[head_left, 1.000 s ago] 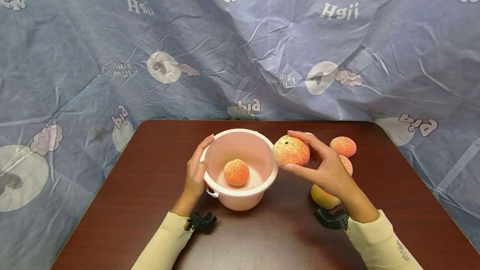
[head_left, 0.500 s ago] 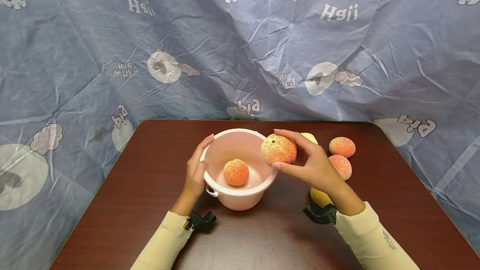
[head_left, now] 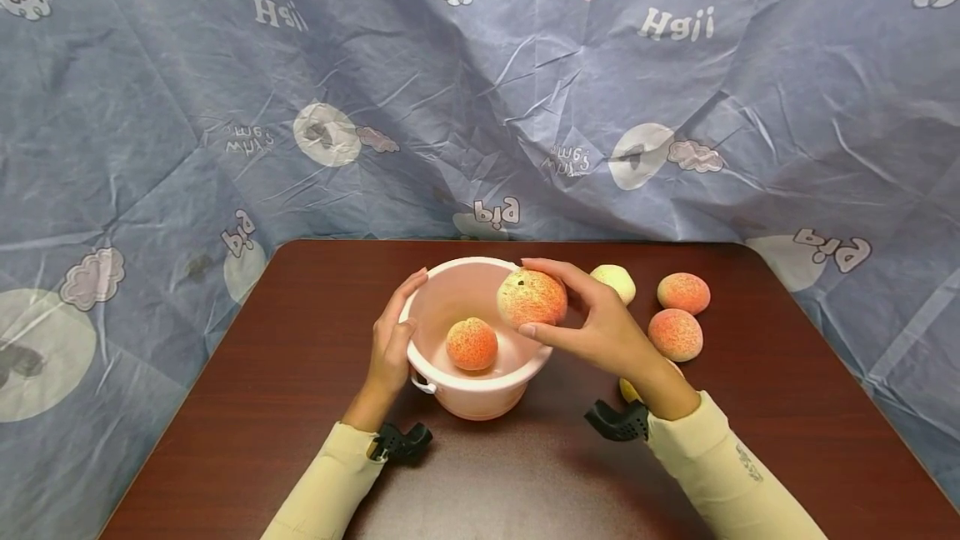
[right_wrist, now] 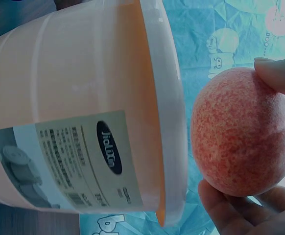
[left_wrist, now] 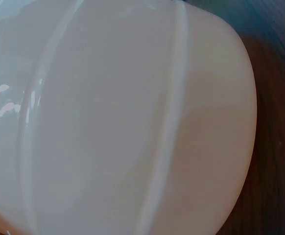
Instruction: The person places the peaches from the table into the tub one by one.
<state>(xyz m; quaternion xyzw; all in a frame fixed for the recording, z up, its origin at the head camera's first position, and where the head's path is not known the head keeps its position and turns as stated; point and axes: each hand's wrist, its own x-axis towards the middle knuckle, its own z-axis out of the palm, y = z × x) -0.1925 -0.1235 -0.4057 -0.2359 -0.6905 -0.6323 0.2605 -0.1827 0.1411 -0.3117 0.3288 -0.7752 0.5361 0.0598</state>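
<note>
Now my right hand (head_left: 600,327) holds a peach (head_left: 531,297) just over the bucket's (head_left: 480,394) right rim, while my left hand (head_left: 392,340) rests flat on its left side.

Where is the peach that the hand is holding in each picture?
Head view: the held peach sits mid-picture in the right hand, over the right rim of the pink bucket.
Left wrist view: not in it; only the bucket wall shows.
Right wrist view: at the right, beside the bucket rim.
Shared landmark: the pink bucket.
</note>
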